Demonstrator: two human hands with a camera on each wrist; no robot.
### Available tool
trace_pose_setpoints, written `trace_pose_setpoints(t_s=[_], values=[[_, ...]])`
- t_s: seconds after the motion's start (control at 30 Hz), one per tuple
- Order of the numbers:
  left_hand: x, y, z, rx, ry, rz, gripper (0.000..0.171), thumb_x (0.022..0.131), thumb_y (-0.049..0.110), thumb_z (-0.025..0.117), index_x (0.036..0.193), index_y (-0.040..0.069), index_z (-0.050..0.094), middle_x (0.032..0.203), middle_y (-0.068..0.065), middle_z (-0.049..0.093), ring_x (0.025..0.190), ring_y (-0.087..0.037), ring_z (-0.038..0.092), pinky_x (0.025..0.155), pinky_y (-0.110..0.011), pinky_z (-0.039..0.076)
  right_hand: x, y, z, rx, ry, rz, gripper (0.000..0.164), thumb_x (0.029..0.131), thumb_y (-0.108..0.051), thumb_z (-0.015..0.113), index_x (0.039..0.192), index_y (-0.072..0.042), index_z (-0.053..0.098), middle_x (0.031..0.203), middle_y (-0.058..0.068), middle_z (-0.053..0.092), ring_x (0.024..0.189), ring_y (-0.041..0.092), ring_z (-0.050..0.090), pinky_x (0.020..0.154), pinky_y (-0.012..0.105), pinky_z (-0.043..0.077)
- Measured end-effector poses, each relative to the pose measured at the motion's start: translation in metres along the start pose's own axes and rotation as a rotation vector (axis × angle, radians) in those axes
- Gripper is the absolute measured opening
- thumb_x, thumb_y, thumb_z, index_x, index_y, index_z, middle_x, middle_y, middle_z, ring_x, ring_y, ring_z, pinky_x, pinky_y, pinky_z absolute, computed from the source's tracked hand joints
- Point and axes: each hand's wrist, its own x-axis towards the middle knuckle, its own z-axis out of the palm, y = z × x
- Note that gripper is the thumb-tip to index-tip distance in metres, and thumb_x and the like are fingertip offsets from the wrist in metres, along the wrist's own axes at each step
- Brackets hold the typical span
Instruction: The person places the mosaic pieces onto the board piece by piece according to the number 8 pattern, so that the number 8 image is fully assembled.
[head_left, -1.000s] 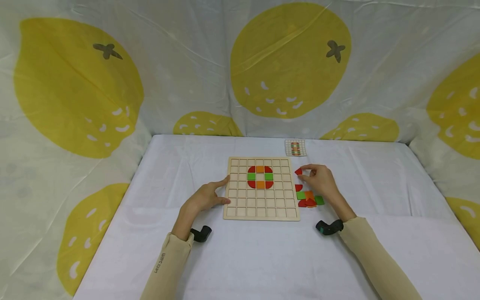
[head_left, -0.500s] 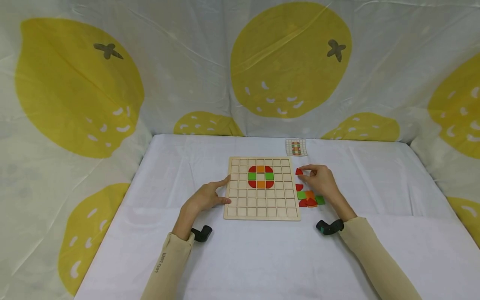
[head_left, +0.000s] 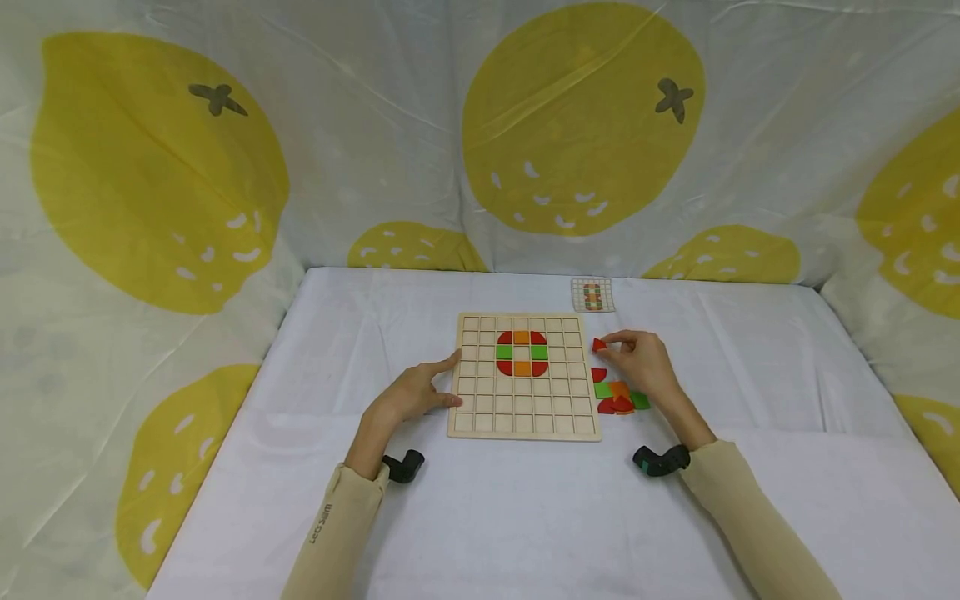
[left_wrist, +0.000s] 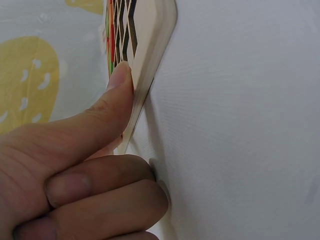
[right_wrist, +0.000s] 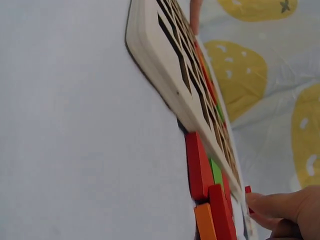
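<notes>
In the head view a square wooden grid board [head_left: 492, 408] lies on the table. Red, orange and green pieces form a ring in its upper middle. My left hand [head_left: 408, 393] rests against the board's left edge, index finger and thumb spread apart along it; the left wrist view shows the thumb [left_wrist: 105, 112] touching the rim and other fingers bent beside it. To the right of the board, my right hand [head_left: 641, 362] pinches a red rounded piece [head_left: 598, 345] between thumb and fingertips. Below it lie loose pieces: red [head_left: 598, 375], green [head_left: 603, 390] and orange [head_left: 618, 389], some overlapping.
Behind the board's right corner lies a small card [head_left: 592, 295] printed with a grid and a coloured pattern. A white cloth [head_left: 525, 517] covers the table. A lemon-print curtain [head_left: 390, 125] hangs around its back and sides. Each wrist carries a black camera mount [head_left: 660, 460].
The red piece has turned slightly between my right fingertips, which stay at about the same spot. My left hand and the board hold still.
</notes>
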Motion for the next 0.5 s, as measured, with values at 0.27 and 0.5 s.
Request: trace_pose_setpoints(t_s=[0.27,0.5], values=[[0.0,0.0,0.0,0.004,0.009,0.004,0.089,0.09,0.031,0.08,0.163,0.027,0.03,0.117,-0.02,0.071,0.073,-0.016,0.048,0.093,-0.041,0.045,-0.019,-0.016,0.015,0.073,-0.077,-0.045,0.03,0.093,-0.023,0.08,0.115,-0.003,0.077,0.06,-0.001,0.037,0.052,0.014,0.033,0.048,0.025,0.027],[-0.001,0.002,-0.001,-0.001,0.0,-0.003,0.089,0.09,0.031,0.08,0.164,0.028,0.029,0.077,-0.002,0.054,0.07,-0.016,0.043,0.079,-0.035,0.041,-0.033,-0.033,0.036,0.094,-0.152,-0.078,0.028,0.089,-0.021,0.083,0.111,-0.005,0.078,0.058,-0.004,0.033,0.055,0.013,0.033,0.052,0.025,0.025]])
